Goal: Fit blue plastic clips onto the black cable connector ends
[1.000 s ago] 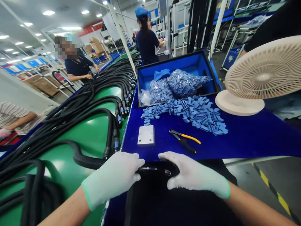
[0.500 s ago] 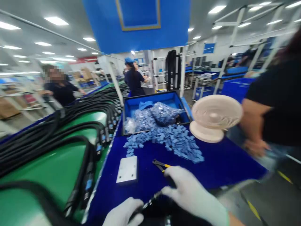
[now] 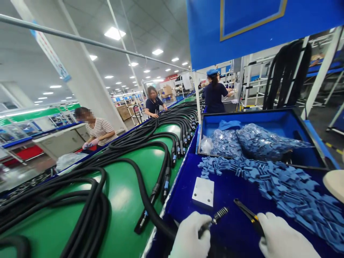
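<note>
My left hand (image 3: 192, 234), in a white glove, is closed around the end of a black cable (image 3: 168, 229). A ribbed black tip (image 3: 220, 214) with a metallic part behind it sticks out past the fingers to the right. My right hand (image 3: 282, 236), also gloved in white, is closed on the handles of yellow-and-black pliers (image 3: 245, 211), whose jaws point up and left. A pale metal block (image 3: 203, 191) with holes sits on the blue table just beyond my left hand. Beyond my right hand spreads a pile of small blue plastic pieces (image 3: 279, 182).
Behind the pile stands a blue bin (image 3: 285, 123) with bags of blue pieces (image 3: 263, 139). On the left, a green conveyor (image 3: 120, 200) carries black cables (image 3: 150, 143). Several people work beyond. A beige round object (image 3: 334, 184) is at the right edge.
The view has swung left. My right hand has come away from the cable end and now grips the pliers. My left hand still holds the cable.
</note>
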{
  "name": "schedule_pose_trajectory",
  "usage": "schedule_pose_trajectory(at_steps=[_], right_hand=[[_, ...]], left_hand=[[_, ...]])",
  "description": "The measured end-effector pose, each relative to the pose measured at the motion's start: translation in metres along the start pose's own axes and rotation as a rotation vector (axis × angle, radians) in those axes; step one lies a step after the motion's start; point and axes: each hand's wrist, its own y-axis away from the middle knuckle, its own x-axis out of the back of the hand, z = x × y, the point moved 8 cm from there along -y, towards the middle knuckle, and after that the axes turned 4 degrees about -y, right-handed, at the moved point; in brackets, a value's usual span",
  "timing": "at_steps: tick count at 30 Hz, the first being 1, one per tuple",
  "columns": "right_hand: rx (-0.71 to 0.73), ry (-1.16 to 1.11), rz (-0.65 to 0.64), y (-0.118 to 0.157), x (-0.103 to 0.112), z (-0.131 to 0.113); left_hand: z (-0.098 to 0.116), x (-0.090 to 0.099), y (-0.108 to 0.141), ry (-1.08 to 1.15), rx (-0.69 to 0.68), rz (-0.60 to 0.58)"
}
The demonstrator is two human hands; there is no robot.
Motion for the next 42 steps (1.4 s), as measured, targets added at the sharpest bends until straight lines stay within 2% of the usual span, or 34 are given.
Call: schedule_pose_trajectory(at_steps=[2,5,7,9,11,15,17,19,24,29,33,35,38,42], right_hand=[[-0.129,-0.117,-0.065,-0.016,0.007,0.004],[-0.323,-0.527,-0.221,-0.03,0.013,0.004],[-0.361,-0.781,-0.274,-0.034,0.017,-0.009],[-0.259,-0.879,-0.297,-0.038,0.027,-0.035],[-0.042,-0.912,-0.331,-0.042,0.04,-0.074],[0.295,-1.007,-0.339,-0.045,0.074,-0.142],[0.407,-1.009,-0.3,-0.047,0.09,-0.161],[0.473,-0.981,-0.277,-0.049,0.098,-0.17],[0.523,-0.935,-0.227,-0.051,0.103,-0.171],[0.506,-0.91,-0.217,-0.047,0.105,-0.167],[0.403,-0.875,-0.243,-0.043,0.091,-0.155],[0.349,-0.837,-0.25,-0.04,0.08,-0.147],[0.295,-0.78,-0.266,-0.035,0.065,-0.138],[0.155,-0.823,-0.285,-0.035,0.058,-0.13]], left_hand=[[-0.001,0.012,0.0,0.086,0.059,0.03],[-0.003,0.032,-0.004,0.23,0.137,0.093],[-0.005,0.041,-0.011,0.31,0.145,0.134],[-0.01,0.044,-0.021,0.375,0.162,0.149],[-0.014,0.045,-0.03,0.414,0.189,0.134],[-0.002,0.05,-0.04,0.38,0.203,0.07],[0.007,0.054,-0.041,0.343,0.194,0.049],[0.013,0.056,-0.042,0.327,0.187,0.037],[0.009,0.05,-0.046,0.321,0.188,0.026],[0.017,0.047,-0.044,0.169,0.008,0.12],[0.024,0.045,-0.037,0.094,-0.1,0.147],[0.022,0.044,-0.041,0.095,-0.077,0.087],[0.025,0.041,-0.059,0.177,-0.014,-0.076],[0.054,0.03,-0.084,0.252,-0.163,-0.298]])
